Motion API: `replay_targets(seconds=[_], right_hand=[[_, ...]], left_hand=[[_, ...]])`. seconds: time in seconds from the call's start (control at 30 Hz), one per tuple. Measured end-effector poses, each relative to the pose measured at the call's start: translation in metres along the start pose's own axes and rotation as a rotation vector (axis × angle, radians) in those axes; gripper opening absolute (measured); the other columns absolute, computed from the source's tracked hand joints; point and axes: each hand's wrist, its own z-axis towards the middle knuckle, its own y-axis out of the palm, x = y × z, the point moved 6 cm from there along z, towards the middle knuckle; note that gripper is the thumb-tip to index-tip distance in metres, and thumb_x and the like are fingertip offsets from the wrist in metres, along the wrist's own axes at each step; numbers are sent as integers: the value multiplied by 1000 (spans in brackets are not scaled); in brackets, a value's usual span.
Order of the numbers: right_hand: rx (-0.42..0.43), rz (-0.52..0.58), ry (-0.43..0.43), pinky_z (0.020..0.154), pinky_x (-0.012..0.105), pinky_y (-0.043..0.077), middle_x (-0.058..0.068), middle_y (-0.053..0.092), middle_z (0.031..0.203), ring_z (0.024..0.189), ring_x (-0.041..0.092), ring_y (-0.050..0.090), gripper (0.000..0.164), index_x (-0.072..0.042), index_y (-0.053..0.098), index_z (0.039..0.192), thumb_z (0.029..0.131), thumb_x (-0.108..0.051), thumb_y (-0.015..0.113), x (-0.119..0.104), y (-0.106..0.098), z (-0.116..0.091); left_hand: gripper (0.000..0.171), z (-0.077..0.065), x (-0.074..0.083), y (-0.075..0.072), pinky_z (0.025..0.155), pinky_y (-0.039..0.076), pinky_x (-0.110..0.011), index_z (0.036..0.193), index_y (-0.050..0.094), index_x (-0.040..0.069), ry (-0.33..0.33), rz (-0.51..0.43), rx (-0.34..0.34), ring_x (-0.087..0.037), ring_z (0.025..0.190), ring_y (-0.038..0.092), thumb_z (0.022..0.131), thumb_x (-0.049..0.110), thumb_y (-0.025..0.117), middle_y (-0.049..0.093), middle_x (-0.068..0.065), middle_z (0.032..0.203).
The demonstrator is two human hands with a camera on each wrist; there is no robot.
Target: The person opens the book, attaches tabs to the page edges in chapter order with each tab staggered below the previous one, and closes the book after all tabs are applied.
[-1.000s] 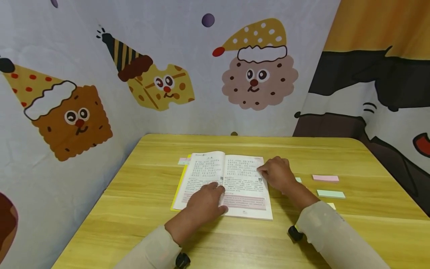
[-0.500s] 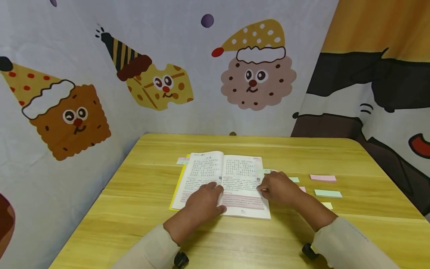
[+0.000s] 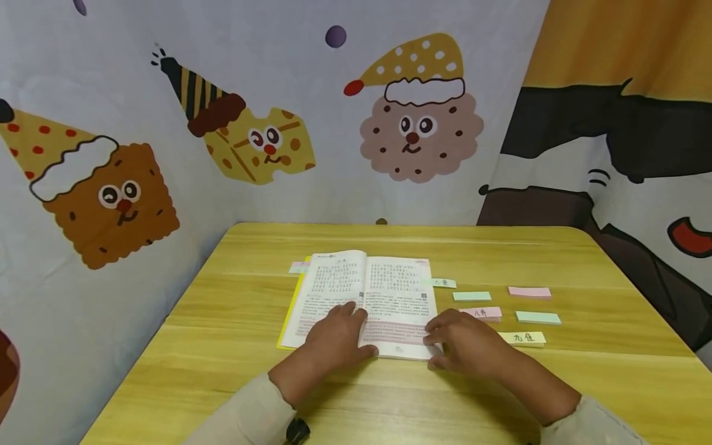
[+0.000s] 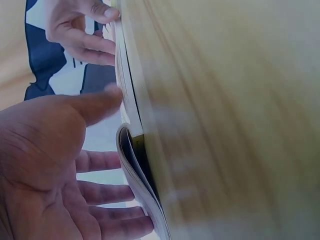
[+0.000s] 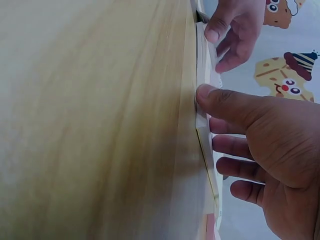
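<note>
Bk (image 3: 384, 306) is touched by L hand (image 3: 336, 337) near ctr & R hand (image 3: 470, 343) at edge, both spread, prob. to hold pgs (image 3: 397, 279) flat.

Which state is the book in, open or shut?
Open. The book lies spread on the table, its left page and right page both showing print in the head view.

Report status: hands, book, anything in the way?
Left hand rests on open book. Right hand at its lower right edge. Hands cover parts of both pages; paper strips lie to the right.
</note>
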Motion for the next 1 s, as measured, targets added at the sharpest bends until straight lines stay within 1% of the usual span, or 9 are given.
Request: replay_targets(seconds=[0.1,0.17,0.37,0.47,0.57,0.67,0.8,0.9,1.0], right_hand=[[5,8,-3,90,41,53,2,72,111,106,22,64,31,-11,82,97,75,-30,92,0,0,0],[1,11,0,90,42,54,2,72,111,106,23,64,29,-11,82,97,77,-28,91,0,-1,0],[-19,19,25,91,46,54,2,72,113,108,25,65,22,-12,82,100,83,-25,86,0,-2,0],[-7,26,26,91,45,54,1,72,111,107,24,65,12,-14,82,96,85,-21,82,-1,-3,0],[31,34,12,89,43,54,-2,73,105,102,22,66,2,-16,80,88,87,-15,78,-3,-6,1],[88,23,26,87,40,55,-5,72,102,101,19,65,6,-17,79,87,89,-11,78,-5,-10,3],[216,-22,50,85,35,56,-7,70,104,105,15,62,6,-17,78,92,89,-14,81,-6,-20,7],[339,-43,10,83,33,56,-6,69,106,108,16,61,10,-18,76,92,86,-15,84,-11,-28,10],[431,-50,-33,79,34,57,-3,68,109,112,19,60,14,-17,75,92,84,-14,86,-17,-33,12]], left_hand=[[80,-1,1,2,92,54,-49,136,59,7,3,-6,-7,-38,130,53,81,61,79,53,-18,146],[83,-2,1,2,92,54,-50,137,59,7,5,-9,-6,-39,131,53,79,63,80,52,-18,146],[81,-4,2,-1,92,54,-48,134,60,8,13,-4,5,-38,130,53,77,60,84,54,-18,144],[81,-4,2,-1,93,54,-48,134,60,8,12,-11,7,-37,130,54,76,59,84,54,-17,144],[83,-5,2,-1,92,54,-48,134,60,7,10,-13,4,-38,130,54,75,61,85,54,-18,144],[87,-4,1,-1,91,54,-49,135,59,7,14,-10,0,-39,130,54,74,63,85,53,-19,145],[90,-3,1,0,91,54,-50,135,59,6,19,-2,1,-40,130,54,73,66,83,53,-19,145],[89,-3,1,1,91,54,-50,135,59,6,9,-2,-2,-39,129,54,74,67,82,53,-19,145],[87,-2,1,1,91,54,-50,135,60,6,-3,-2,-2,-38,128,55,77,68,78,53,-19,145]])
